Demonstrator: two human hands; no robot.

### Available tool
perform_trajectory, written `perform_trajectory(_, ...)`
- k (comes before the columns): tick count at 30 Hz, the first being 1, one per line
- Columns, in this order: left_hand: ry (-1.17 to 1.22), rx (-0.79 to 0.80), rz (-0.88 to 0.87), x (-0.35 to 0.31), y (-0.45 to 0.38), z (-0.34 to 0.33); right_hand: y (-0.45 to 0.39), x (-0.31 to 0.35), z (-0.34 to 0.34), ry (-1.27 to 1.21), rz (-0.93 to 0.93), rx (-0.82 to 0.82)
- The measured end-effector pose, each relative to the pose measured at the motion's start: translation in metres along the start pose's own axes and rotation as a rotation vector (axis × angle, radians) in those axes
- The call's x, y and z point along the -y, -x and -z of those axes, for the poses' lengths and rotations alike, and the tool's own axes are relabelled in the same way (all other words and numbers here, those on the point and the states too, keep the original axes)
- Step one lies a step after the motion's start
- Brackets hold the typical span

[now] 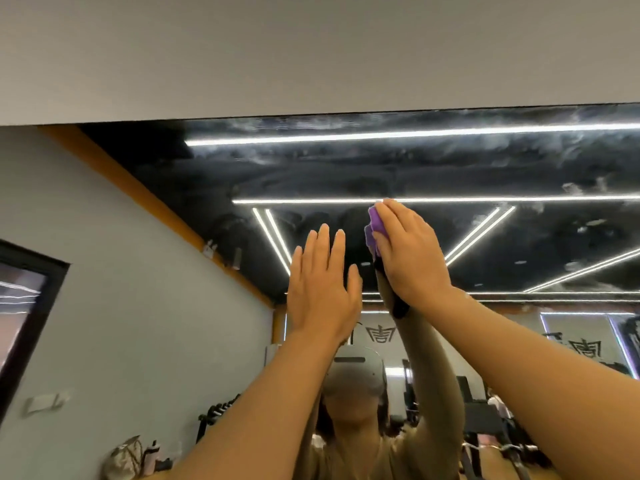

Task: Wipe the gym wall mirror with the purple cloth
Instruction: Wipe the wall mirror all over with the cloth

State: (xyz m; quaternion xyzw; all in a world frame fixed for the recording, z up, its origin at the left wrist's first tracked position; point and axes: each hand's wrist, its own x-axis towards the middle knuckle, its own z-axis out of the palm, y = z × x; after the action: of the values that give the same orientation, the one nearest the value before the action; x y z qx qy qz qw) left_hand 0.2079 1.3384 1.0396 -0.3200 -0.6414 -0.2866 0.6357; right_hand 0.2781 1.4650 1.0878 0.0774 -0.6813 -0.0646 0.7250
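The gym wall mirror (450, 161) fills the middle of the head view, its top edge meeting a grey wall band above. Smeary streaks cover its upper part. My right hand (412, 254) is raised high and presses the purple cloth (375, 230) flat against the glass with straight fingers; only the cloth's left edge shows beside the palm. My left hand (322, 285) lies flat on the mirror just to the left of it, fingers straight and spread, holding nothing. Both arms reach up from the bottom of the view.
The mirror reflects a dark ceiling with white light strips (415, 133), a person wearing a headset (356, 375), a dumbbell rack (218, 410) and gym machines (485, 410). A bag and bottle (135, 455) show reflected at bottom left.
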Motion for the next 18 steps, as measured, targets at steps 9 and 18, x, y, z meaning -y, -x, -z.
perform_trajectory(9,-0.055,-0.054,-0.056,0.016,0.0,-0.016,-0.011,-0.006,-0.019,-0.024,-0.056,0.065)
perform_trajectory(18,-0.202,-0.162,-0.129,0.021,-0.016,-0.009,-0.051,-0.008,-0.019,0.041,-0.02,0.125)
